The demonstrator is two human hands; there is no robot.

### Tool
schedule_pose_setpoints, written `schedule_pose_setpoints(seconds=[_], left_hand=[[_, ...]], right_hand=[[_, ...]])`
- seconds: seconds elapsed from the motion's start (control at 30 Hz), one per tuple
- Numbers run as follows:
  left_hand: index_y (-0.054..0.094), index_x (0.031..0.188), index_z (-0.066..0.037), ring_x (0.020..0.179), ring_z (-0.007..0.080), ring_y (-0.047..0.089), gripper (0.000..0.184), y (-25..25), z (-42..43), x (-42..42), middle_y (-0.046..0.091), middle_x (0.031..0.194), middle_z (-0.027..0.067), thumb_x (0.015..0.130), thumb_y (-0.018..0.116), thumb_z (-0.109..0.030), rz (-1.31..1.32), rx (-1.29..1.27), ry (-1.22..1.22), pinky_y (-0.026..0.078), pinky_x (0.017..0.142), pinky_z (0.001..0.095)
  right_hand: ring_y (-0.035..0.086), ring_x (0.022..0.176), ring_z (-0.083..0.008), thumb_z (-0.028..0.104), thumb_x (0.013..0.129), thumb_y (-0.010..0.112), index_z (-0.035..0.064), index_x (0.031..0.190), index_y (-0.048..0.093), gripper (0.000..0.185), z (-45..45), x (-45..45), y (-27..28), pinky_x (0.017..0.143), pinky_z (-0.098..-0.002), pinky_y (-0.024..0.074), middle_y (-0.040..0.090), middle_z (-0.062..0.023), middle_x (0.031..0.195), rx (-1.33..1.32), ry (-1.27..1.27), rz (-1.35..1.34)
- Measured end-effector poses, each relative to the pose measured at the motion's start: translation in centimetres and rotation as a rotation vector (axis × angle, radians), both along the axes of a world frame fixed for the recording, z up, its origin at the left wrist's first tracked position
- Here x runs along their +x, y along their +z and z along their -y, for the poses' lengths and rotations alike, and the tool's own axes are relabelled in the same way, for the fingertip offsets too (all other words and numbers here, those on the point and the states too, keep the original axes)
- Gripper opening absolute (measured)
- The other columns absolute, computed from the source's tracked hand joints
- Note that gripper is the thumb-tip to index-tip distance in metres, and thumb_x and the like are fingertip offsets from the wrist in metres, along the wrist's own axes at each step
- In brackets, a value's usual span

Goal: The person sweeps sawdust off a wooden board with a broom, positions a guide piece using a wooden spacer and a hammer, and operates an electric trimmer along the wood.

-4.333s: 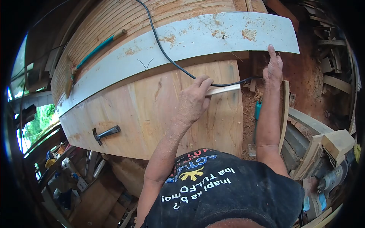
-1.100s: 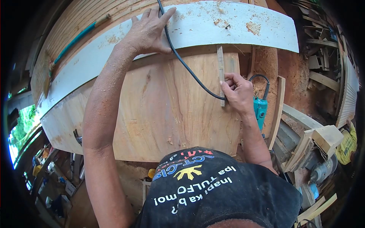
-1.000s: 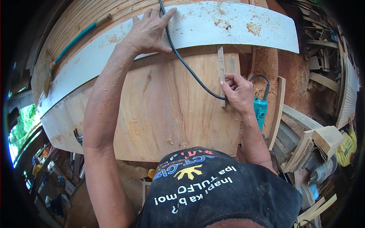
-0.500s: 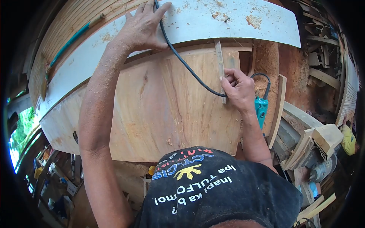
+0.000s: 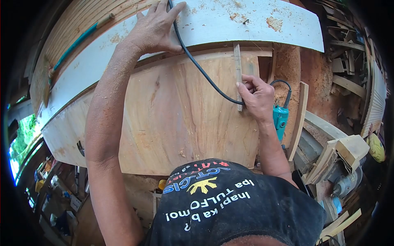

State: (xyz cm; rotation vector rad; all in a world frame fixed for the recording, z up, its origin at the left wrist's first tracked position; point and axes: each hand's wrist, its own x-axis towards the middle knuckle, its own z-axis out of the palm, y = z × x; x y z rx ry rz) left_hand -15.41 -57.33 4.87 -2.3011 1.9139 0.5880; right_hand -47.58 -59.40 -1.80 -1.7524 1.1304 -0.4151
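Observation:
My left hand (image 5: 158, 28) lies with fingers spread on a long white board (image 5: 221, 20) dusted with wood shavings. A black cable (image 5: 201, 71) runs by its fingers and curves down across a wide plywood sheet (image 5: 176, 115). My right hand (image 5: 260, 98) is closed, thumb and curled fingers pinching the edge of a thin wooden strip (image 5: 237, 61). That strip lies across the right part of the plywood, its far end near the white board's edge. The cable reaches the strip's near end, beside my right hand. What the curled fingers hide cannot be seen.
A teal power tool (image 5: 280, 121) with a cord lies right of my right hand, near a curved wooden piece (image 5: 298, 119). Wood offcuts (image 5: 349, 82) and a circular saw (image 5: 347, 184) are on the right. A person in yellow (image 5: 375, 147) is at the far right edge.
The wooden strip has turned very slightly, its far end a little to the right. Both hands stay in nearly the same places.

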Motion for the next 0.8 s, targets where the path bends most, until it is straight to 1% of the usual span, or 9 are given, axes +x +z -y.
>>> schedule_pose_setpoints(seconds=[0.17, 0.27, 0.37, 0.47, 0.57, 0.67, 0.77, 0.8], left_hand=[[0.034, 0.146, -0.008, 0.132, 0.0471, 0.040, 0.108, 0.3, 0.2, 0.0, 0.040, 0.137, 0.0306, 0.057, 0.087, -0.041, -0.015, 0.036, 0.012, 0.035, 0.106, 0.0603], [0.033, 0.147, -0.008, 0.133, 0.0473, 0.038, 0.110, -0.2, -0.1, 0.2, 0.038, 0.140, 0.0310, 0.057, 0.088, -0.041, 0.016, -0.007, -0.006, 0.034, 0.108, 0.0605], [0.032, 0.149, -0.007, 0.135, 0.0478, 0.037, 0.112, -0.4, 0.0, 0.2, 0.036, 0.142, 0.0315, 0.058, 0.088, -0.042, 0.047, 0.007, -0.010, 0.032, 0.110, 0.0610], [0.032, 0.149, -0.008, 0.136, 0.0483, 0.035, 0.113, -1.3, -0.3, 0.7, 0.034, 0.144, 0.0319, 0.058, 0.088, -0.042, 0.033, -0.027, -0.017, 0.031, 0.111, 0.0614], [0.032, 0.149, -0.008, 0.137, 0.0485, 0.033, 0.113, 0.3, -0.7, -0.4, 0.032, 0.145, 0.0323, 0.058, 0.088, -0.044, 0.017, -0.063, -0.028, 0.031, 0.111, 0.0615], [0.031, 0.150, -0.009, 0.139, 0.0488, 0.031, 0.114, -0.2, 0.1, 0.3, 0.031, 0.146, 0.0325, 0.058, 0.088, -0.046, -0.009, 0.064, 0.017, 0.030, 0.111, 0.0619], [0.031, 0.151, -0.009, 0.139, 0.0490, 0.030, 0.115, -1.3, -0.3, 0.8, 0.031, 0.147, 0.0323, 0.058, 0.088, -0.047, 0.008, -0.017, -0.014, 0.029, 0.112, 0.0622], [0.031, 0.151, -0.009, 0.140, 0.0491, 0.030, 0.115, -1.1, -0.3, 0.7, 0.030, 0.148, 0.0326, 0.058, 0.088, -0.047, 0.005, 0.002, -0.007, 0.028, 0.112, 0.0623]], right_hand=[[0.063, 0.059, -0.0080, 0.011, 0.083, 0.075, -0.0024, 0.099, 0.073, 0.021, 0.0, 0.0, 0.1, 0.057, -0.0243, 0.0510, 0.069, -0.0051, 0.069, 0.020, -0.012, 0.003], [0.063, 0.059, -0.0080, 0.011, 0.083, 0.075, -0.0021, 0.099, 0.073, 0.021, 0.0, 0.0, 0.0, 0.057, -0.0243, 0.0511, 0.069, -0.0051, 0.069, 0.012, -0.010, -0.003], [0.063, 0.058, -0.0083, 0.011, 0.083, 0.075, -0.0014, 0.099, 0.073, 0.020, 0.0, 0.1, 0.2, 0.056, -0.0244, 0.0512, 0.068, -0.0050, 0.068, -0.011, -0.006, -0.018], [0.062, 0.058, -0.0084, 0.010, 0.082, 0.076, -0.0008, 0.097, 0.073, 0.019, -0.3, 0.3, 0.3, 0.056, -0.0244, 0.0511, 0.068, -0.0047, 0.068, -0.051, -0.014, -0.029], [0.062, 0.057, -0.0083, 0.009, 0.081, 0.076, -0.0005, 0.096, 0.073, 0.018, -0.4, 0.5, 0.4, 0.056, -0.0244, 0.0508, 0.067, -0.0044, 0.066, -0.056, -0.031, -0.026], [0.062, 0.057, -0.0081, 0.008, 0.080, 0.076, -0.0004, 0.095, 0.072, 0.018, -0.4, 0.5, 0.2, 0.055, -0.0242, 0.0502, 0.067, -0.0043, 0.066, -0.044, -0.044, -0.016], [0.061, 0.057, -0.0081, 0.008, 0.080, 0.076, -0.0005, 0.095, 0.072, 0.017, -0.4, 0.4, 0.1, 0.055, -0.0240, 0.0497, 0.066, -0.0043, 0.066, -0.029, -0.042, -0.006], [0.061, 0.057, -0.0081, 0.008, 0.080, 0.076, -0.0005, 0.095, 0.072, 0.017, -0.4, 0.4, 0.0, 0.055, -0.0240, 0.0496, 0.066, -0.0043, 0.066, -0.025, -0.040, -0.003]])
